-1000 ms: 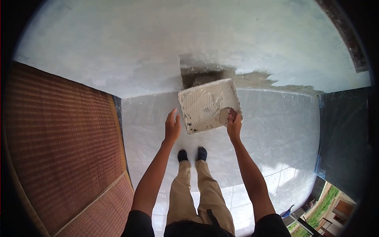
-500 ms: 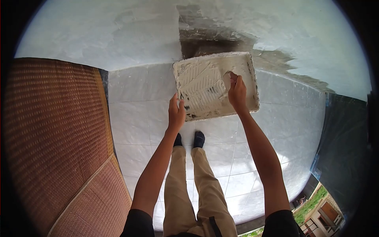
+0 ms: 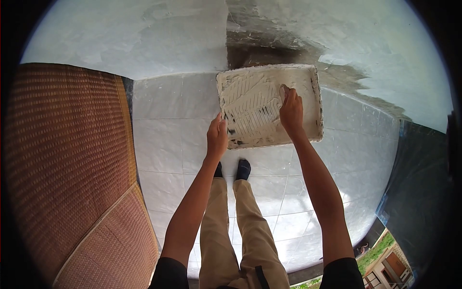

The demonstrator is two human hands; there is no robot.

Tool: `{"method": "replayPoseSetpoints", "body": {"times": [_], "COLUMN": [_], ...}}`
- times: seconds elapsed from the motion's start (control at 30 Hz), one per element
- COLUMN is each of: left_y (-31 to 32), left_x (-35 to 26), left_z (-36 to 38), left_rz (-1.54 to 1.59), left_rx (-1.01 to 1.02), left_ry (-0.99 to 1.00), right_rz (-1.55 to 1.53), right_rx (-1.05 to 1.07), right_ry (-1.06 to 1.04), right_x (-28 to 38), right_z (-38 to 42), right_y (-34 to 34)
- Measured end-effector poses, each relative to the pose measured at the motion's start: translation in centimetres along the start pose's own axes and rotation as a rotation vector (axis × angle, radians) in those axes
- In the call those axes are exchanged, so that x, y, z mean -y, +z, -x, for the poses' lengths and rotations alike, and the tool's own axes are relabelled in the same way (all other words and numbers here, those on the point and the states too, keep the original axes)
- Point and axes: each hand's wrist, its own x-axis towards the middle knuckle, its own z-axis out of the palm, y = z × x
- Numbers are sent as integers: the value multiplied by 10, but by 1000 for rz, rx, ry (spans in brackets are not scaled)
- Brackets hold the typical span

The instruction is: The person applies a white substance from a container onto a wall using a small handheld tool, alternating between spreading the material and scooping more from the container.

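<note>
My left hand point(image 3: 217, 138) is closed on the left edge of a wide paint tray point(image 3: 267, 69), holding it up in front of me. Cream-coloured paste point(image 3: 250, 91) coats the tray's ribbed bottom, thinner over the dark streaks near the middle. In my right hand point(image 3: 292, 114) is a small putty scraper point(image 3: 283, 90), mostly covered by my fingers. Its paste-smeared end is over the right half of the tray, at the paste; whether it touches cannot be made out.
Ahead stands a pale plastered wall point(image 3: 144, 33) with a dark, rough bare patch point(image 3: 262, 53). A woven brown mat point(image 3: 72, 159) is at the left. Grey tiles point(image 3: 163, 139) cover the floor around my feet point(image 3: 244, 168). A dark sheet point(image 3: 418, 178) hangs at the right.
The tray appears slightly farther right in view. My right hand has shifted relative to it, toward the tray's middle, and the scraper has turned more edge-on. My left hand keeps its hold.
</note>
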Motion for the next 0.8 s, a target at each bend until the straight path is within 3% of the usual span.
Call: {"method": "replayPoseSetpoints", "body": {"times": [0.1, 0.37, 0.67, 0.8], "left_y": [-1, 3, 3, 3], "left_x": [0, 12, 18, 20], "left_z": [-1, -3, -5, -5], "left_rz": [-33, 235, 204, 300], "left_rx": [0, -16, -11, -16], "left_ry": [-18, -101, -71, -110], "right_rz": [52, 80, 76, 0], "right_rx": [63, 151, 162, 195], "right_ry": [13, 11, -3, -92], "right_x": [-3, 19, 32, 81], "right_z": [-1, 10, 25, 52], "right_y": [8, 11, 33, 46]}}
